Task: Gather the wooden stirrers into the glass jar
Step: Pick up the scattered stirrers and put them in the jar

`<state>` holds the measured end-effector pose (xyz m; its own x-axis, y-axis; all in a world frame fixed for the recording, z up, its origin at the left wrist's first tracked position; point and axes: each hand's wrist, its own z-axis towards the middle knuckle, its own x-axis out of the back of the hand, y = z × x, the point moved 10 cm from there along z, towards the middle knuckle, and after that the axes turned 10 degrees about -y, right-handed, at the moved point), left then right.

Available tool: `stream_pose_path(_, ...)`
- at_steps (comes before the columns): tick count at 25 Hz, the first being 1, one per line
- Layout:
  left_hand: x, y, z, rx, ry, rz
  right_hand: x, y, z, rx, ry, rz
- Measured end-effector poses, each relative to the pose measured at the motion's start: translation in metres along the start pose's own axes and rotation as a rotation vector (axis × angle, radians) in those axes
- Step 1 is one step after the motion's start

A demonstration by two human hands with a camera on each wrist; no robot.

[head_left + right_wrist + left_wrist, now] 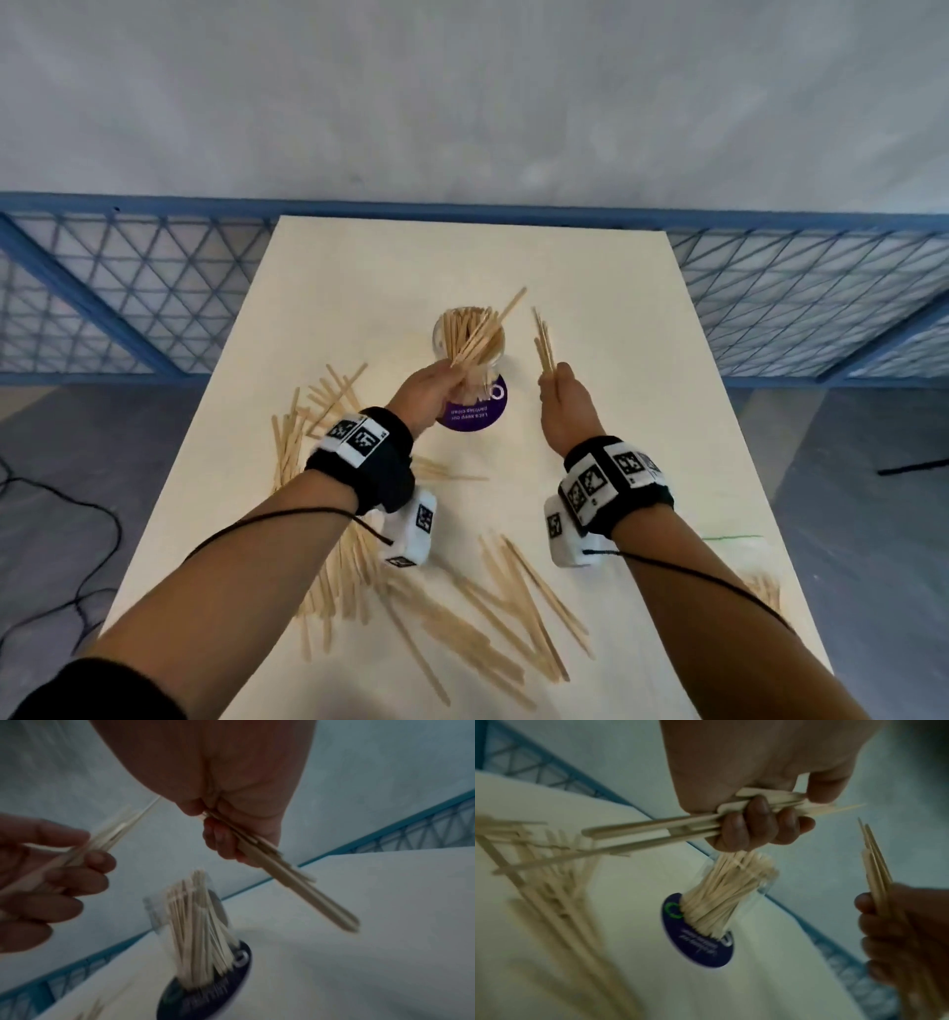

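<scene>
A glass jar (470, 354) packed with upright wooden stirrers stands on a round purple coaster (475, 413) in the middle of the table. My left hand (436, 380) grips a bundle of stirrers (488, 329), tilted over the jar's mouth. In the left wrist view its fingers (757, 823) curl round that bundle (654, 829) above the jar (731, 892). To the jar's right, my right hand (557, 383) grips a smaller bundle (543, 339) pointing up and away. In the right wrist view that bundle (295, 882) hangs beside the jar (195, 923).
Loose stirrers lie scattered at the left (313, 411), across the near part of the table (488, 616) and by its right edge (765, 586). The cream table (616, 298) ends at a blue mesh fence (128, 288). Black cables (77, 514) lie on the floor at the left.
</scene>
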<state>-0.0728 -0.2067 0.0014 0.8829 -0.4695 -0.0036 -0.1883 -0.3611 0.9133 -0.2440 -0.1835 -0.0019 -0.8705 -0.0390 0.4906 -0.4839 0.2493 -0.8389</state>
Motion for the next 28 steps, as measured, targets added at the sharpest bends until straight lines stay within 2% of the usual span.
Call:
stream_pose_path(2, 0.001, 0.022, 0.012, -0.011, -0.006, -0.101, 0.006, -0.032, 0.019, 0.116, 0.016, 0.089)
stream_pose_path(4, 0.007, 0.046, 0.027, -0.090, -0.004, -0.142, 0.011, -0.060, 0.035, 0.186, 0.011, 0.197)
stream_pose_path(9, 0.025, 0.098, 0.053, -0.323, 0.057, -0.364, 0.016, -0.111, 0.069, 0.257, -0.051, 0.493)
stream_pose_path(14, 0.045, 0.109, 0.070, -0.470, 0.196, -0.276, 0.004, -0.105, 0.093, 0.256, -0.066, 0.720)
stream_pose_path(16, 0.049, 0.102, 0.076, -0.479, 0.233, -0.239, -0.005, -0.090, 0.100, 0.216, -0.070, 0.771)
stream_pose_path(18, 0.047, 0.084, 0.082, -0.424, 0.237, -0.204, -0.016, -0.073, 0.102, 0.148, -0.077, 0.697)
stream_pose_path(22, 0.032, 0.043, 0.080, -0.310, 0.177, -0.002, -0.035, -0.052, 0.096, 0.075, -0.102, 0.315)
stream_pose_path(24, 0.032, 0.034, 0.080, -0.299, 0.199, 0.107, -0.035, -0.051, 0.096, 0.095, -0.080, 0.329)
stream_pose_path(28, 0.035, 0.038, 0.079, -0.319, 0.257, 0.164, -0.031, -0.059, 0.097, 0.117, -0.049, 0.379)
